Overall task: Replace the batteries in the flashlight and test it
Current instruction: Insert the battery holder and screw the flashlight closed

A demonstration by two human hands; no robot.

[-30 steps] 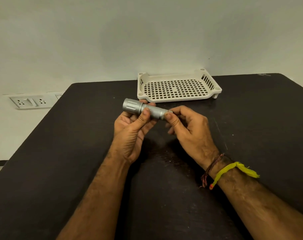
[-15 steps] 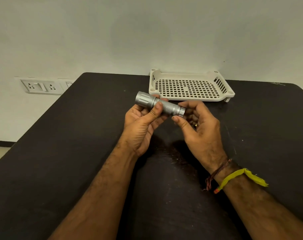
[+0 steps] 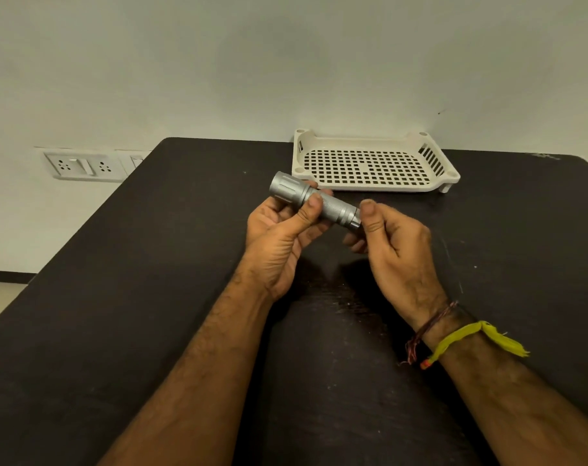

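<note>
A silver metal flashlight (image 3: 322,205) is held above the black table (image 3: 151,297), its wide head pointing up and left. My left hand (image 3: 279,237) grips its body, thumb across the knurled barrel and fingers behind. My right hand (image 3: 390,240) is at the tail end, where the thumb and curled fingers pinch the narrow shiny tip. Whether a tail cap sits under those fingers is hidden. No batteries are visible.
A cream perforated plastic tray (image 3: 450,178) stands on the table's far edge, just behind the flashlight, with nothing in it. A wall socket panel (image 3: 84,166) is on the wall at left. My right wrist carries yellow and red threads (image 3: 467,338).
The view has shifted slightly. My right hand has turned at the flashlight's tail, its thumb now on top of the end. My left hand keeps the same grip on the body.
</note>
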